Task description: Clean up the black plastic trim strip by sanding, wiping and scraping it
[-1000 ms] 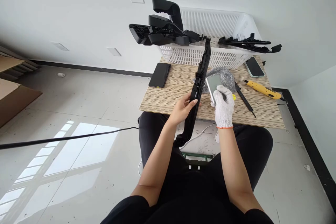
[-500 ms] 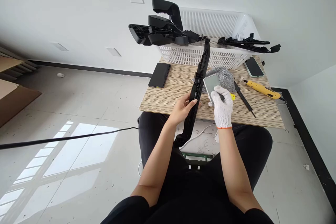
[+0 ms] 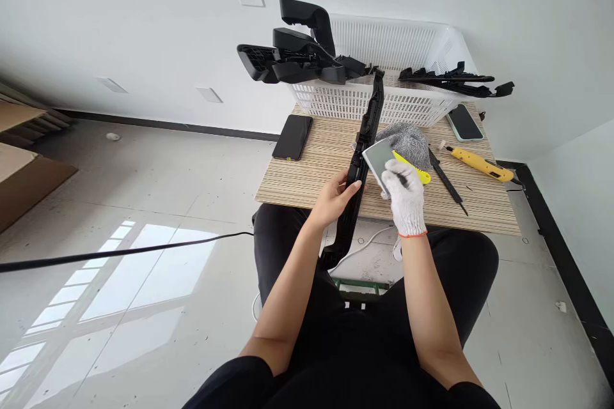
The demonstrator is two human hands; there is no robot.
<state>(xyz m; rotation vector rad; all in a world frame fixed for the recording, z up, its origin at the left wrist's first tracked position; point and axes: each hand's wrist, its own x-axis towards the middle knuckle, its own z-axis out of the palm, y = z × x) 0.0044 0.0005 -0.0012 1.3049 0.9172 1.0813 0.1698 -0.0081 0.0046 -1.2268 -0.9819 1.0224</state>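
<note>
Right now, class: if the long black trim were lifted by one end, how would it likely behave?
The trim probably stays fairly stiff: it spans lap to basket unsagged, in the left hand. It looks light, being thin plastic. Its length would likely make it swing.

Bright daylight, window glare on floor [image 3: 119,281], edges warped.

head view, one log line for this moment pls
left hand: grips black trim | right hand: gloved, holds grey block against trim | trim: far end on basket | table: phone, yellow knife
</note>
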